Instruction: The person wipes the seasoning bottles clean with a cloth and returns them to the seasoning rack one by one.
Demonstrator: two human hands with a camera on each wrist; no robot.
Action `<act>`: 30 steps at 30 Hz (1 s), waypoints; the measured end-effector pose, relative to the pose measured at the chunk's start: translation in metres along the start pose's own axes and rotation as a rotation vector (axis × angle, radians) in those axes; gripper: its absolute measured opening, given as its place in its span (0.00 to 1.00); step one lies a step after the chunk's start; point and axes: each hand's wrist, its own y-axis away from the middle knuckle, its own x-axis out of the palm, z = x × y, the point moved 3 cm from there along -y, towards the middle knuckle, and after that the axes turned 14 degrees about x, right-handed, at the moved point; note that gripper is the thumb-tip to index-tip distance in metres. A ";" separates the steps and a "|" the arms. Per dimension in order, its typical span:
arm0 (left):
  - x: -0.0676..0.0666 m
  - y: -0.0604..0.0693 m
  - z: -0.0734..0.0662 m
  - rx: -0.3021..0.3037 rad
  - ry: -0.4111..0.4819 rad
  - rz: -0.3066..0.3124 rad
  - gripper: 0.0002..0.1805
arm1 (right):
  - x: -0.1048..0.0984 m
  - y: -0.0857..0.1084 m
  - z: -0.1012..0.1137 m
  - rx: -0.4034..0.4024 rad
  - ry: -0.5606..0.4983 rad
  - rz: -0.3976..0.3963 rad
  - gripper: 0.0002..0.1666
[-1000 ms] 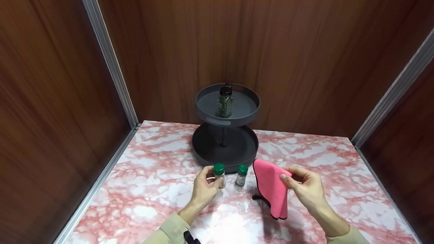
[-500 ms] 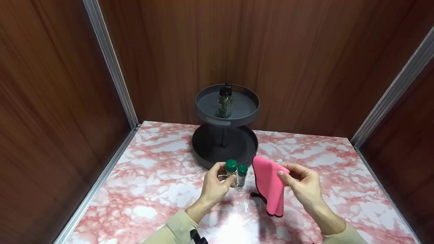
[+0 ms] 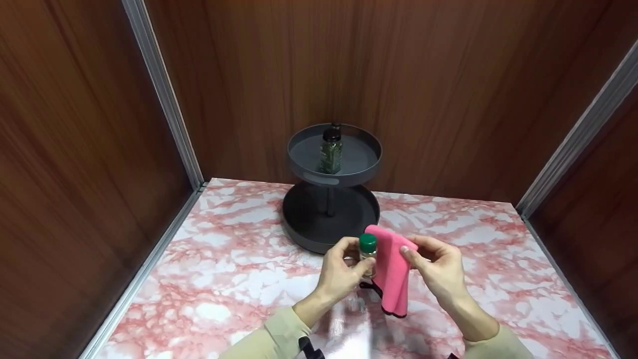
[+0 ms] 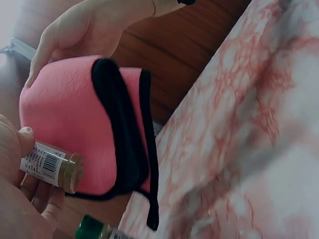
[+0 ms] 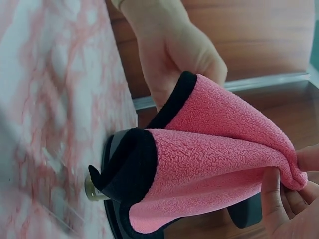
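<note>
- head: left hand (image 3: 335,275) grips a green-capped spice jar (image 3: 368,247) upright — just left of the pink cloth (image 3: 394,271) pinched in the right hand (image 3: 441,271).
- left wrist: jar before cloth, contact unclear; second jar (image 4: 90,228) partly visible.
- right wrist: cloth between both hands.

Green-capped jar (image 3: 368,249) beside pink cloth (image 3: 393,274)

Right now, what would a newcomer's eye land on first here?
Most likely the pink cloth, hanging from the right hand toward the front of the table. Just beside it, the left hand holds a green-capped jar. Behind them, the black two-tier stand would probably draw notice too, with a dark-capped jar upright on top.
</note>
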 end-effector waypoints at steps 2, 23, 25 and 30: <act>0.005 -0.002 -0.002 -0.011 0.008 0.004 0.19 | 0.002 0.000 0.001 -0.007 -0.006 0.010 0.13; 0.021 -0.016 -0.015 0.007 0.070 -0.006 0.19 | 0.007 0.000 -0.003 0.012 0.060 0.064 0.10; 0.020 -0.017 -0.017 0.020 0.062 -0.005 0.18 | 0.006 0.000 -0.004 0.003 0.075 0.076 0.10; 0.016 -0.021 -0.021 0.038 0.040 0.000 0.17 | 0.005 0.003 -0.011 0.019 0.103 0.110 0.10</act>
